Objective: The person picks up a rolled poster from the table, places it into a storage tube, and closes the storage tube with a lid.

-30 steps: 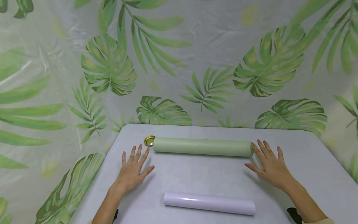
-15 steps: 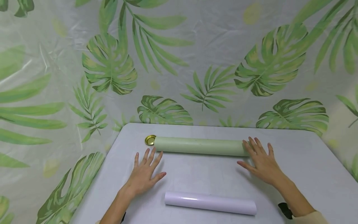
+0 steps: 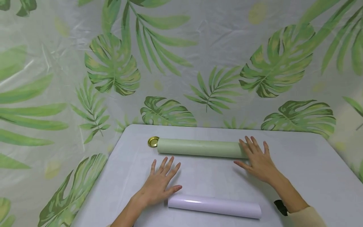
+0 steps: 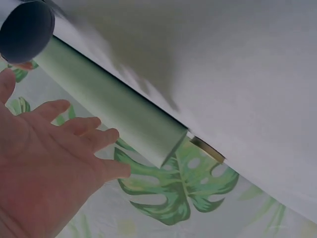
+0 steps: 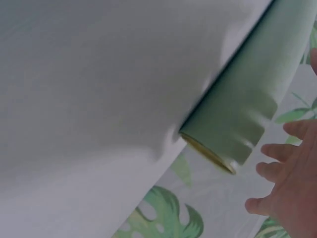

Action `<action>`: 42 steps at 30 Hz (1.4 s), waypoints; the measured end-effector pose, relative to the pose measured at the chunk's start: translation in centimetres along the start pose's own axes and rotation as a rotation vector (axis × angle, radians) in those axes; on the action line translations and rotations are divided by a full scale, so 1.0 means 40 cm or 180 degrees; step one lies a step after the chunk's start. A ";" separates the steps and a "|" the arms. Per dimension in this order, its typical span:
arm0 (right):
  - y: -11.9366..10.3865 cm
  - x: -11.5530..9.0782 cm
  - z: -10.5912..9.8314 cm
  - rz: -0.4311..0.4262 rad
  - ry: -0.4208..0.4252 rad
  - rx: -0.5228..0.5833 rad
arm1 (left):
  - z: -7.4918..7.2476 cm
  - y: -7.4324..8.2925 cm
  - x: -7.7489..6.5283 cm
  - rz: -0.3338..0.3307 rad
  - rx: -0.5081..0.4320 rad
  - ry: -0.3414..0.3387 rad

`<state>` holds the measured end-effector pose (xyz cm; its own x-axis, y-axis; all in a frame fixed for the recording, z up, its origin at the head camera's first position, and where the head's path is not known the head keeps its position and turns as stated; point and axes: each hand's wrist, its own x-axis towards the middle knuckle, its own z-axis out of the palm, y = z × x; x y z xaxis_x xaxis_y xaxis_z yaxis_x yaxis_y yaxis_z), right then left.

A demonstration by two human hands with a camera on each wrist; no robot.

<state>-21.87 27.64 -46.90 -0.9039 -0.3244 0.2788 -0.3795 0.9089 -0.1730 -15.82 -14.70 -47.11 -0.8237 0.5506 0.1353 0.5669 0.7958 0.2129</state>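
A pale green roll [image 3: 198, 148] lies crosswise near the back of the table, and a glossy lilac roll [image 3: 214, 206] lies nearer the front. My left hand [image 3: 158, 186], fingers spread, is over the table between them, its thumb just above the lilac roll's left end. In the left wrist view the round dark end of the lilac roll [image 4: 27, 32] shows past the thumb side. My right hand [image 3: 259, 162], fingers also spread, overlaps the green roll's right end in the head view. The right wrist view has these fingers [image 5: 272, 171] apart from the roll, their shadows falling on it.
A small round gold dish or lid [image 3: 153, 142] sits at the green roll's left end. The white table [image 3: 306, 167] has rounded back corners. Behind it hangs a leaf-patterned sheet [image 3: 215, 41].
My left hand has moved right and towards the front, closer to the lilac roll. The right hand has shifted left, over the green roll's end. Both rolls stay in place.
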 end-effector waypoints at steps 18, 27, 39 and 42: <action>-0.025 0.057 0.017 -0.0118 -0.0203 -0.0130 | 0.028 0.089 0.008 0.0528 0.0030 -0.0333; -0.027 0.075 0.035 -0.0189 -0.0222 -0.0209 | 0.042 0.125 0.011 0.0705 0.0344 -0.0407; -0.027 0.093 0.055 -0.0262 -0.0218 -0.0227 | 0.059 0.140 0.011 0.0909 0.0479 -0.0522; -0.024 0.097 0.061 -0.0284 -0.0153 -0.0193 | 0.056 0.144 0.011 0.0919 0.0482 -0.0582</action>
<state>-25.47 24.88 -47.96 -0.8760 -0.4156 0.2446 -0.4476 0.8895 -0.0917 -12.90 -9.32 -48.00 -0.6222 0.7828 -0.0093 0.7818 0.6219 0.0438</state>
